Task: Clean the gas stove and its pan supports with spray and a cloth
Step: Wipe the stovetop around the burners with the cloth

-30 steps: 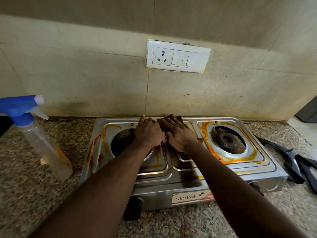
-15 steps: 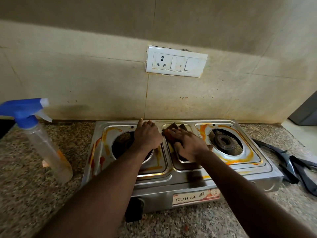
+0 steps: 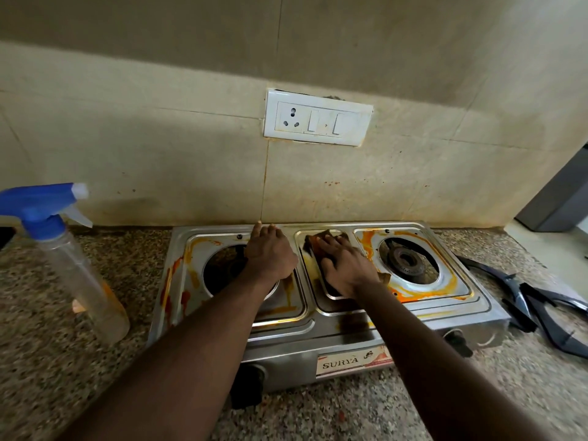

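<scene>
Nearest you on the granite bench (image 3: 63, 377) is the stove (image 3: 286, 346), front face toward the near edge. The spray bottle (image 3: 79, 272) stands just off the stove's left end and the pan supports (image 3: 541, 310) lie in a heap off its right end, so nobody's touching either one.

You're in the wiping step, by the look of it. Your right hand (image 3: 346, 268) is flat on the brown cloth (image 3: 313, 241), fingers spread, pressing it into the middle tray (image 3: 334, 305) between the two burners. Your left hand (image 3: 270, 256) rests palm down on the stove top beside the left burner well (image 3: 197, 249), fingers reaching to the far edge and holding nothing. Probably just bracing the thing.

Lots of orange gunk left, heaviest round the right burner (image 3: 407, 261) and down the left end. So next I'd guess you drag the cloth sideways onto one of those, keep the brace on, and go easy near the burner head so it doesn't snag. The pan supports haven't had their turn, I'd say.

Past the far edge it's just stained wall (image 3: 159, 160) and a switch plate (image 3: 318, 117).
</scene>
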